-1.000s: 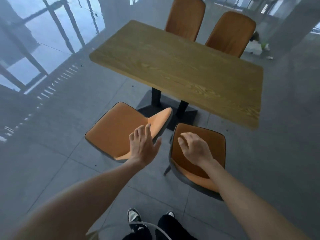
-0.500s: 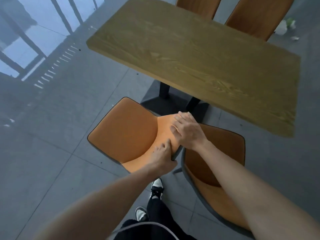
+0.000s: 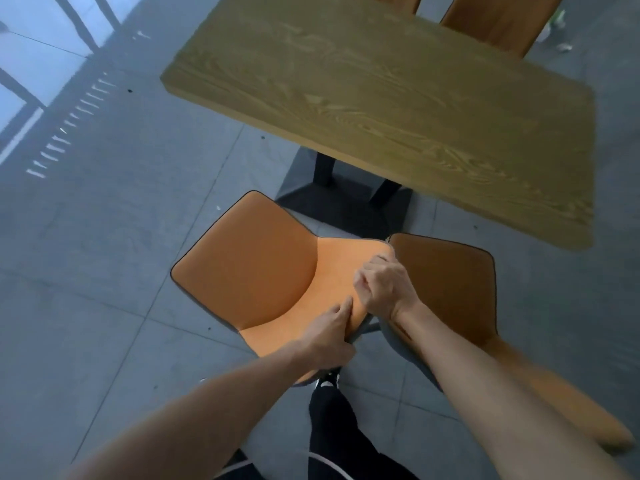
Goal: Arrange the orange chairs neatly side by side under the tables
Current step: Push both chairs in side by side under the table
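A wooden table (image 3: 381,98) stands ahead of me on a black base (image 3: 343,206). Two orange chairs sit on my side of it. The left orange chair (image 3: 252,261) is turned askew, seat pointing left, its backrest toward me. My left hand (image 3: 329,337) grips the lower edge of that backrest and my right hand (image 3: 384,285) is closed over its top edge. The right orange chair (image 3: 450,285) stands beside it, its seat facing the table, partly behind my right arm. Two more orange chairs (image 3: 491,19) show at the table's far side.
Grey tiled floor (image 3: 121,237) surrounds the table, with window reflections at the far left. Small bits of litter (image 3: 557,29) lie on the floor at the upper right. My legs and one shoe (image 3: 327,382) are just behind the left chair.
Both hands went from hovering open above the chairs to closing on the left chair's backrest. The view has moved closer to the table and chairs.
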{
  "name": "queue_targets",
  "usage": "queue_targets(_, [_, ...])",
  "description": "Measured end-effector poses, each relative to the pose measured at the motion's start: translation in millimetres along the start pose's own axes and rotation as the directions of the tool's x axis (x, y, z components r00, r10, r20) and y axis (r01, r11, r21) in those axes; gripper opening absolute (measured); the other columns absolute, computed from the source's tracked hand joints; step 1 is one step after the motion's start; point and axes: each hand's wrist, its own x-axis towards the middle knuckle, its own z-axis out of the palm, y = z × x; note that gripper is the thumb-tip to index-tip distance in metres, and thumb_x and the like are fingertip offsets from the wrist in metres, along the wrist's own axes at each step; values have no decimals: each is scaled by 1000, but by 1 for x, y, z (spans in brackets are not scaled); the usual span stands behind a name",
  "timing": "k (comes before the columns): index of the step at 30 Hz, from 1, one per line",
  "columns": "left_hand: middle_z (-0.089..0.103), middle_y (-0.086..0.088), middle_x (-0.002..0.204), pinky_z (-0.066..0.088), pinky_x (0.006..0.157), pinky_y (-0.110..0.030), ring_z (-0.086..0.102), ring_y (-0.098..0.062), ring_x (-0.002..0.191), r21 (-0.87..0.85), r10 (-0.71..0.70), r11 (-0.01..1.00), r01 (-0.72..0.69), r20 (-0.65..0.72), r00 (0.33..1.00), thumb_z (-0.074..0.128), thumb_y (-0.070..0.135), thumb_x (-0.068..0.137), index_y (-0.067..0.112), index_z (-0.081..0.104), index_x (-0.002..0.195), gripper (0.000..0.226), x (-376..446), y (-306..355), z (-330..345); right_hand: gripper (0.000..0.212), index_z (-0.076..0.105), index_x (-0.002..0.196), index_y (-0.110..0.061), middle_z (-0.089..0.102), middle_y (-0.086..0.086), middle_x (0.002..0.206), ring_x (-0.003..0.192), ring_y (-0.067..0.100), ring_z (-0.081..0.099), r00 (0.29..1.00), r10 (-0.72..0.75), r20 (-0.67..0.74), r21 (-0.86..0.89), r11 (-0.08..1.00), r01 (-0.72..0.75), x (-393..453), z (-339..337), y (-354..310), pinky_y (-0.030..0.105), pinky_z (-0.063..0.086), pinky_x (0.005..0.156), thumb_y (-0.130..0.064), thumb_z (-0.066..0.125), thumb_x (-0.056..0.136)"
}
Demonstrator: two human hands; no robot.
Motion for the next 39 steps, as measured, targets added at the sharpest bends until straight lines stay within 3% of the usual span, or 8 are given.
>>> queue_targets(9, [40, -3, 153, 43, 107, -44, 44, -28, 133, 326, 99, 928, -178, 246, 964, 60, 11, 78, 31, 15, 159, 95, -97, -128, -64, 53, 59, 51, -7, 60, 8, 53, 57, 25, 55, 935, 347, -70, 26, 938, -346, -55, 54, -150, 43, 47, 90, -28, 36, 94])
queue_targets(14, [43, 8, 155, 40, 110, -40, 40, -18, 140, 527, 160, 812, -250, 212, 964, 60, 12, 79, 38, 29, 155, 86, -138, -188, -115, 46, 56, 46, 0, 58, 15, 51, 52, 34, 56, 820, 539, -193, 99, 842, -530, -56, 69, -242, 37, 51, 65, -18, 51, 88])
queue_targets(19, [46, 15, 153, 29, 115, -40, 36, -11, 142, 548, 249, 801, -239, 58, 967, 56, 41, 79, 42, 41, 148, 71, -160, -217, -123, 44, 53, 50, -9, 57, 8, 51, 52, 29, 55, 799, 559, -223, 154, 829, -537, -54, 81, -279, 36, 47, 54, -26, 43, 90])
queue_targets(22, [49, 12, 151, 28, 114, -43, 40, -12, 141, 564, 269, 791, -235, 25, 963, 37, 63, 87, 37, 47, 145, 65, -159, -222, -120, 38, 61, 63, -19, 63, -2, 62, 63, 22, 58, 818, 552, -163, 139, 834, -535, -59, 93, -287, 34, 46, 61, -35, 44, 93])
queue_targets(25, [69, 8, 126, 39, 104, -40, 59, -13, 119, 576, 256, 811, -102, -194, 947, 21, 66, 96, 28, 70, 113, 64, -155, -225, -105, 35, 69, 72, -22, 68, -5, 70, 67, 18, 61, 820, 553, -152, 115, 833, -541, -62, 97, -296, 31, 44, 64, -40, 46, 92])
queue_targets(28, [76, 5, 95, 46, 90, -37, 67, -15, 91, 641, 257, 768, 12, -325, 910, 19, 61, 96, 22, 71, 81, 67, -150, -224, -98, 34, 63, 66, -21, 64, -4, 63, 60, 17, 57, 803, 571, -169, 134, 821, -556, -57, 94, -300, 31, 44, 60, -34, 47, 92])
queue_targets(33, [68, 5, 73, 44, 65, -32, 60, -16, 69, 675, 301, 737, -36, -279, 912, 20, 64, 96, 19, 61, 65, 69, -145, -222, -110, 27, 48, 58, -23, 56, -4, 57, 55, 17, 50, 790, 585, -184, 126, 811, -571, -52, 97, -294, 31, 41, 55, -28, 50, 84])
queue_targets(39, [64, 3, 66, 41, 58, -31, 54, -15, 57, 706, 314, 707, -33, -272, 910, 19, 66, 95, 19, 64, 66, 72, -129, -211, -125, 26, 45, 57, -25, 56, -4, 56, 53, 16, 47, 793, 566, -226, 122, 824, -553, -35, 92, -277, 28, 34, 52, -28, 51, 81])
